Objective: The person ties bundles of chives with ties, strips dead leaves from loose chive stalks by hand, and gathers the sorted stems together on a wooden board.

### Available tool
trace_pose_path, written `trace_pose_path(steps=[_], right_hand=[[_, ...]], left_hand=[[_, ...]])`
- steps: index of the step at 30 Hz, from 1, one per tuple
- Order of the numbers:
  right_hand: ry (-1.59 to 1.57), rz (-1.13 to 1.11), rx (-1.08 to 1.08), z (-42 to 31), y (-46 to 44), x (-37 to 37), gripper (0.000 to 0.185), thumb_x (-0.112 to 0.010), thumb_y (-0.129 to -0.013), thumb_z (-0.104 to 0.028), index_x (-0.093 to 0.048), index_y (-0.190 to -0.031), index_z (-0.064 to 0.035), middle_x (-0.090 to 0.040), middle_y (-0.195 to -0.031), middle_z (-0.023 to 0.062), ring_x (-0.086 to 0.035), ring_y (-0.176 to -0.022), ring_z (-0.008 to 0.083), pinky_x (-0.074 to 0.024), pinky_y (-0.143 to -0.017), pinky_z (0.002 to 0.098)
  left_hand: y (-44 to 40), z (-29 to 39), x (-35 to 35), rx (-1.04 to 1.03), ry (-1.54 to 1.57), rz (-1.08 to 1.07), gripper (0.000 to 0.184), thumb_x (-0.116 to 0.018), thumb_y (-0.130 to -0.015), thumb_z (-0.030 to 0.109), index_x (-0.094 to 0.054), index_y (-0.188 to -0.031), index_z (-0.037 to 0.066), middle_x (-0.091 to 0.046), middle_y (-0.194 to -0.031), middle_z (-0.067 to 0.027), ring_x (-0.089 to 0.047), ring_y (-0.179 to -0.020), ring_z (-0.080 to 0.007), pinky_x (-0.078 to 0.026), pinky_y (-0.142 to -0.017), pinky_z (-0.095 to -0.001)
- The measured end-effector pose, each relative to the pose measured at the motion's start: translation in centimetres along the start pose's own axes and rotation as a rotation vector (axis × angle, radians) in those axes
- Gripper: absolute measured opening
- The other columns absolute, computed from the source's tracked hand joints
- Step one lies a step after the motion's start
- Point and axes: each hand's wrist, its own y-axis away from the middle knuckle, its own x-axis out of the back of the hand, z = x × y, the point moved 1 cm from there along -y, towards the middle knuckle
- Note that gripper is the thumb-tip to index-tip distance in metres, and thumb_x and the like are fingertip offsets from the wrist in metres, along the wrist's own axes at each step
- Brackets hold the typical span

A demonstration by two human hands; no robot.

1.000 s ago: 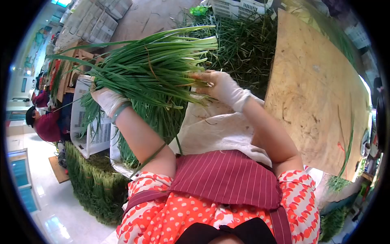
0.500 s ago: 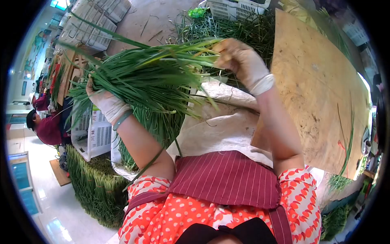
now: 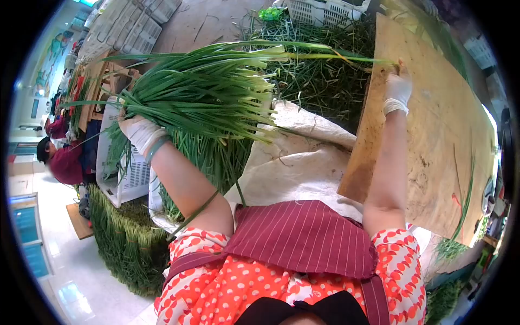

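My left hand (image 3: 140, 131), in a whitish glove, is closed around a thick bunch of garlic chives (image 3: 203, 89). The pale cut ends point right and the green leaves spread left. Stretched out over the wooden board, my gloved right hand (image 3: 398, 89) pinches the end of a long yellow-green chive leaf (image 3: 325, 56). That leaf runs in a taut line back to the top of the bunch. Below the bunch, more garlic chives (image 3: 208, 168) lie beside a whitish cloth (image 3: 292, 168) over my lap. A loose leaf crosses my left forearm.
The wooden board (image 3: 428, 135) slopes on the right. Discarded leaves (image 3: 319, 70) are heaped ahead, by a white crate (image 3: 325, 13). At left stand another white crate (image 3: 135, 184), stacked bundles of chives (image 3: 127, 244) and piled crates (image 3: 122, 27). A person (image 3: 67, 162) works at far left.
My right hand has moved right, away from the bunch to above the board, drawing a yellowish leaf out with it. The bunch stays in my left hand, its cut ends now more visible.
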Motion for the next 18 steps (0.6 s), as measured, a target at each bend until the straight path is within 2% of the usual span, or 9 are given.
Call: trace_pose_path(steps=[1, 3, 6, 9, 10, 11, 13, 16, 18], right_hand=[[0.001, 0.002, 0.0, 0.2, 0.2, 0.2, 0.021, -0.054, -0.086, -0.019, -0.064, -0.096, -0.0038, -0.066, -0.088, 0.009, -0.062, -0.08, 0.0181, -0.0467, -0.068, 0.0279], [0.212, -0.532, 0.07, -8.0, 3.3, 0.7, 0.025, -0.055, -0.086, -0.02, -0.063, -0.101, -0.0024, -0.065, -0.096, 0.0127, -0.061, -0.09, 0.0233, -0.0468, -0.076, 0.0311], [-0.373, -1.154, -0.041, -13.8, 8.9, -1.6, 0.032, -0.059, -0.084, -0.025, -0.06, -0.108, -0.0031, -0.063, -0.103, 0.0112, -0.058, -0.096, 0.0184, -0.0441, -0.089, 0.0306], [-0.263, -0.828, 0.35, -16.9, 14.7, -5.6, 0.04, -0.063, -0.081, -0.027, -0.056, -0.115, -0.0067, -0.062, -0.106, 0.0109, -0.06, -0.094, 0.0209, -0.046, -0.085, 0.0284], [-0.257, -0.965, 0.322, -18.5, 14.8, -5.7, 0.039, -0.063, -0.081, -0.028, -0.057, -0.113, -0.0062, -0.063, -0.102, 0.0104, -0.06, -0.092, 0.0216, -0.0467, -0.083, 0.0285], [-0.251, -1.104, 0.293, -19.9, 14.8, -5.7, 0.039, -0.064, -0.08, -0.028, -0.059, -0.111, -0.0058, -0.064, -0.098, 0.0098, -0.061, -0.09, 0.0223, -0.0475, -0.082, 0.0287], [-0.318, -0.961, 0.363, -19.8, 15.3, -6.3, 0.027, -0.063, -0.081, -0.02, -0.061, -0.102, -0.0033, -0.066, -0.089, 0.0077, -0.062, -0.085, 0.0188, -0.0493, -0.078, 0.0282], [-0.838, -0.958, 0.163, -19.4, 13.0, -4.0, 0.009, -0.057, -0.082, -0.001, -0.062, -0.089, -0.0003, -0.066, -0.084, 0.0065, -0.062, -0.078, 0.012, -0.0506, -0.072, 0.0248], [-0.555, -0.706, 0.368, -17.8, 9.7, -2.3, 0.02, -0.05, -0.077, 0.002, -0.066, -0.085, -0.0069, -0.067, -0.084, 0.003, -0.063, -0.076, 0.0105, -0.0511, -0.068, 0.0239]], left_hand=[[-0.3, -0.2, 0.2, 0.001, 0.001, -0.001, 0.022, -0.049, -0.084, 0.008, -0.056, -0.102, -0.003, -0.059, -0.102, -0.0196, -0.06, -0.082, -0.0288, -0.052, -0.072, -0.0399], [-1.1, -0.6, 0.7, -0.084, -0.107, -0.028, 0.023, -0.047, -0.085, 0.011, -0.058, -0.1, -0.004, -0.058, -0.102, -0.0206, -0.06, -0.084, -0.0309, -0.051, -0.075, -0.0426], [1.1, -0.3, -1.5, -0.077, -0.151, -0.077, 0.025, -0.045, -0.086, 0.011, -0.057, -0.102, -0.003, -0.058, -0.101, -0.0212, -0.058, -0.088, -0.0318, -0.05, -0.078, -0.0435], [2.7, -0.4, -2.3, -0.17, -0.291, -0.135, 0.019, -0.049, -0.082, 0.004, -0.058, -0.098, -0.001, -0.062, -0.094, -0.018, -0.061, -0.077, -0.0264, -0.052, -0.069, -0.0388], [2.3, -0.2, -2.1, -0.171, -0.291, -0.144, 0.019, -0.049, -0.082, 0.004, -0.058, -0.098, -0.001, -0.062, -0.094, -0.018, -0.061, -0.077, -0.0264, -0.052, -0.069, -0.0388], [1.7, -0.1, -1.9, 0.012, -0.06, -0.166, 0.019, -0.05, -0.081, 0.002, -0.057, -0.099, -0.001, -0.061, -0.095, -0.0177, -0.061, -0.078, -0.0252, -0.052, -0.07, -0.0381], [0.9, -0.3, -1.2, 0.197, 0.167, -0.184, 0.021, -0.051, -0.081, 0.001, -0.057, -0.1, -0.001, -0.061, -0.096, -0.0173, -0.061, -0.079, -0.0239, -0.052, -0.07, -0.0373], [1.1, -0.5, -0.7, 0.17, 0.107, -0.222, 0.023, -0.05, -0.083, 0.006, -0.055, -0.104, -0.001, -0.06, -0.101, -0.0179, -0.059, -0.085, -0.0256, -0.05, -0.076, -0.0399], [1.6, -1.1, -0.8, -0.103, -0.378, -0.122, 0.028, -0.042, -0.087, 0.015, -0.054, -0.106, -0.001, -0.058, -0.105, -0.0193, -0.057, -0.091, -0.0298, -0.046, -0.082, -0.0444]])
